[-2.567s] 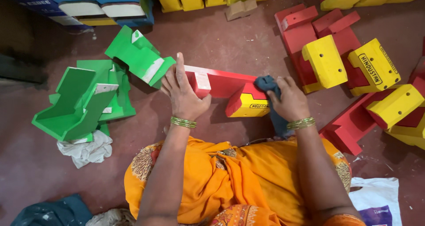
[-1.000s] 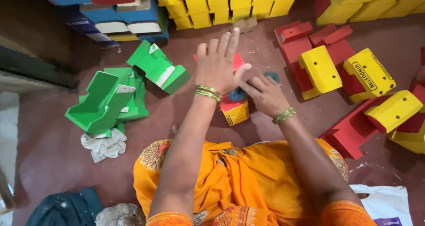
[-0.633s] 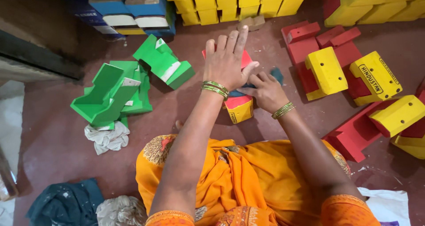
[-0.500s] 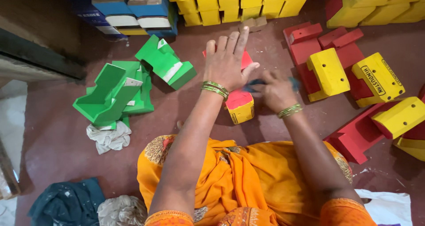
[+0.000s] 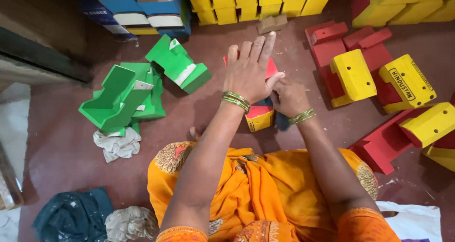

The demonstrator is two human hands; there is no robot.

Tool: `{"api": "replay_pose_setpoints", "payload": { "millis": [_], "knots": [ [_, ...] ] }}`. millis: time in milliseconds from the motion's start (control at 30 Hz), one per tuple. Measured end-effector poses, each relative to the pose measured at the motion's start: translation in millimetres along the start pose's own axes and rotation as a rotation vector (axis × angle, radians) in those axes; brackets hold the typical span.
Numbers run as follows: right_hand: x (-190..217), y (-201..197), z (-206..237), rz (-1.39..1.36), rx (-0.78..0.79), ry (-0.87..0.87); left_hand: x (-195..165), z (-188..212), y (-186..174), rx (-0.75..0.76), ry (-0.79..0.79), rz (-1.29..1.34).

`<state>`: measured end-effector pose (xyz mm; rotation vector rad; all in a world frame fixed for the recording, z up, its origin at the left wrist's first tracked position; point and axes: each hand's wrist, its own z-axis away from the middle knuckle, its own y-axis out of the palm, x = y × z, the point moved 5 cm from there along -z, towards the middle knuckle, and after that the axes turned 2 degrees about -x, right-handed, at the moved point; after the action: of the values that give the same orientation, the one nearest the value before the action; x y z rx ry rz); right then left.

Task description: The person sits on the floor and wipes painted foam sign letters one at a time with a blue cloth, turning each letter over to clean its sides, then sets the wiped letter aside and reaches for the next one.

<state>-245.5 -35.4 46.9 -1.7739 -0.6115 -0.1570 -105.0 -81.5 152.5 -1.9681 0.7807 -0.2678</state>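
Maroon floor [image 5: 57, 142] around us holds painted blocks. Our left hand [image 5: 249, 71] lies flat and open on a red-and-yellow block [image 5: 259, 115]; our right hand [image 5: 289, 97] grips a dark cloth [image 5: 280, 122] against it, wiping apparently unfinished.

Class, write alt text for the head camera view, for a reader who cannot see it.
Seen from above, a seated person in orange presses the left hand flat on a red and yellow block while the right hand holds a dark blue cloth against it. Green blocks lie to the left on the floor, red and yellow ones to the right.
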Motion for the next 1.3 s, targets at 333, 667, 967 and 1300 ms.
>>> {"api": "replay_pose_setpoints", "payload": {
  "millis": [333, 667, 967, 1300],
  "knots": [
    [5, -19, 14, -0.426, 0.107, -0.163, 2, 1, 3, 0.05, -0.024, 0.016],
    [61, 18, 3, 0.345, 0.158, -0.245, 4, 0, 4, 0.066, -0.037, 0.017],
    [30, -60, 7, 0.389, 0.022, 0.068, 5, 3, 2, 0.045, -0.041, 0.004],
    [53, 14, -2, 0.407, 0.058, -0.1, 2, 3, -1, 0.018, -0.044, 0.002]
  ]
}}
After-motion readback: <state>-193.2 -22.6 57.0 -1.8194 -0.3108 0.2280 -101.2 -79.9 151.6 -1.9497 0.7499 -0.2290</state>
